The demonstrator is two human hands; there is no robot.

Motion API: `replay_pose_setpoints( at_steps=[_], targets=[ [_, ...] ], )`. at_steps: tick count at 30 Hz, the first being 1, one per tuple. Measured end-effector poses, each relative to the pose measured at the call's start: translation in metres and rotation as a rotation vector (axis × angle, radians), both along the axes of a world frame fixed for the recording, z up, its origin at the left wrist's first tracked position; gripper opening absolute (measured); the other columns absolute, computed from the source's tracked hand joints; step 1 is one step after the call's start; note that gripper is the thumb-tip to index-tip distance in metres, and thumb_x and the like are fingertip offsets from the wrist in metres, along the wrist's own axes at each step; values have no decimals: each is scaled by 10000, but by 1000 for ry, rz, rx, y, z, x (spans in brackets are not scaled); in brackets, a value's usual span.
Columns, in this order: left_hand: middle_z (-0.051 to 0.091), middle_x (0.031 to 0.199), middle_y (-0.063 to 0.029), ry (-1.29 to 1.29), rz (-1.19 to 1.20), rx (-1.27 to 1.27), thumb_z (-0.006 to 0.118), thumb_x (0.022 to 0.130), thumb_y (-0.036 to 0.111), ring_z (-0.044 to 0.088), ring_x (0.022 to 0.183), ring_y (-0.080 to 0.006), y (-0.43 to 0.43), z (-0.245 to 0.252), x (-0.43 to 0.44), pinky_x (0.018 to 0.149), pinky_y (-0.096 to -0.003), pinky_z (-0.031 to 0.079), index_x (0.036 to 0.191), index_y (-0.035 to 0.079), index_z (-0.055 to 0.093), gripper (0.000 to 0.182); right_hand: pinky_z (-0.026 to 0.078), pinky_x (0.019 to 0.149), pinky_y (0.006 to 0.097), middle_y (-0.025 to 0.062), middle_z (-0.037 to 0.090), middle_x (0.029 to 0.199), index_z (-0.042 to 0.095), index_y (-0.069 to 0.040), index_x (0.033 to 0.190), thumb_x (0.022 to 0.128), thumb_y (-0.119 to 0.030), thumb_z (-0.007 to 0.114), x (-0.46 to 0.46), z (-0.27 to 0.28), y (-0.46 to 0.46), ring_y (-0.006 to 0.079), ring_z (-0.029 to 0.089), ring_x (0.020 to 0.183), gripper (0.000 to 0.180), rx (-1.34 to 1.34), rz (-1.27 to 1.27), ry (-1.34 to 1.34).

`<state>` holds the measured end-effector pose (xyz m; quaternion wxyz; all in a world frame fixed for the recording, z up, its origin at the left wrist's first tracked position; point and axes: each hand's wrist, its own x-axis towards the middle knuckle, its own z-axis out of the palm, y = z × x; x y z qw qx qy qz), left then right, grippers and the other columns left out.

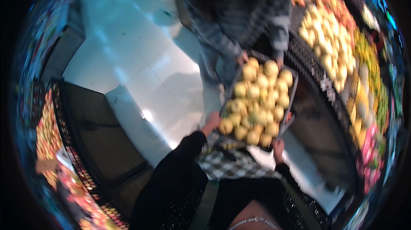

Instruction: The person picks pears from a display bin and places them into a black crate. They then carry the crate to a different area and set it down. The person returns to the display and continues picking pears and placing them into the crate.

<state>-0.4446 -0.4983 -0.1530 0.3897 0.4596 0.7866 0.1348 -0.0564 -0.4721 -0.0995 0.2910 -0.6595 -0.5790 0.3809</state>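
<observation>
A dark crate (pixel 290 101) heaped with round yellow fruit (pixel 260 101) is held up between me and another person. My left hand (pixel 213 121) grips its near left side. At the near right corner, my right hand (pixel 278 148) grips the edge. The other person, in a grey striped top (pixel 224 34), has both hands on the crate's far end. Fingers of all the hands are partly hidden by the crate, and the picture is somewhat blurred.
On the right runs a produce stand with pale yellow fruit (pixel 327 43) and pink fruit (pixel 372 146) behind a black rim. Another stand with reddish fruit (pixel 48 130) curves along the left. Between them lies a shiny tiled floor (pixel 154 66).
</observation>
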Motion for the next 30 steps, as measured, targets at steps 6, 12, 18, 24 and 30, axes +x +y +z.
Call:
replay_pose_setpoints(
  at_steps=[6, 12, 18, 24, 30],
  targets=[
    [633, 788, -221, -15, -16, 35, 606, 718, 225, 616, 768, -391, -11, 6, -1, 687, -453, 494, 839, -7, 618, 263, 433, 636, 250, 33, 558, 784, 527, -7, 1032, 771, -335, 721, -5, -33, -53, 112, 515, 688, 461, -444, -545, 382],
    [624, 743, -232, -46, -35, 34, 622, 717, 228, 618, 752, -393, -32, 23, 23, 672, -443, 488, 790, -30, 610, 269, 503, 508, 305, 61, 528, 815, 479, -14, 988, 807, -334, 676, -35, -26, -71, 165, 551, 641, 417, -383, -1050, 436],
    [621, 732, -241, -106, -57, 96, 625, 730, 194, 615, 743, -399, -42, 16, 30, 654, -451, 481, 798, -35, 615, 239, 522, 420, 272, 49, 533, 666, 531, -28, 826, 749, -127, 678, -39, -31, -60, 127, 514, 486, 193, -417, -1066, 506],
    [604, 759, -265, -95, -25, 99, 633, 730, 232, 599, 751, -420, -38, 34, 39, 656, -464, 477, 787, -63, 580, 305, 487, 541, 344, 138, 579, 777, 477, 33, 874, 651, -141, 750, -4, -69, -55, 217, 578, 620, 393, -358, -964, 166],
    [615, 771, -234, 2, 57, 73, 621, 741, 230, 606, 763, -395, -46, 43, 39, 678, -467, 487, 798, -23, 598, 260, 480, 698, 342, 131, 556, 877, 440, 32, 999, 607, -146, 766, 6, -76, -39, 229, 563, 742, 540, -211, -745, 39]
  ],
)
